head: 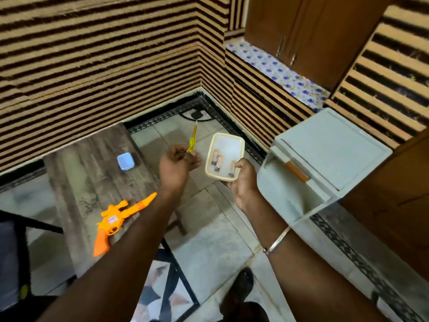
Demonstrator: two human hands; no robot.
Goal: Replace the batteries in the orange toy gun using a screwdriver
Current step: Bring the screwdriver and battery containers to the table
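On table (92,163), toy gun (111,225), apart from left grip (178,163)

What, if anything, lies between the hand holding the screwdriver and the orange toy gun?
Nothing visible does: only bare table lies between the left hand and the orange toy gun; the blue tub sits well aside.

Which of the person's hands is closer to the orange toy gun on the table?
Left. The left hand, holding the screwdriver, is up and right of the toy gun; the right hand is farther right, holding the tray of batteries.
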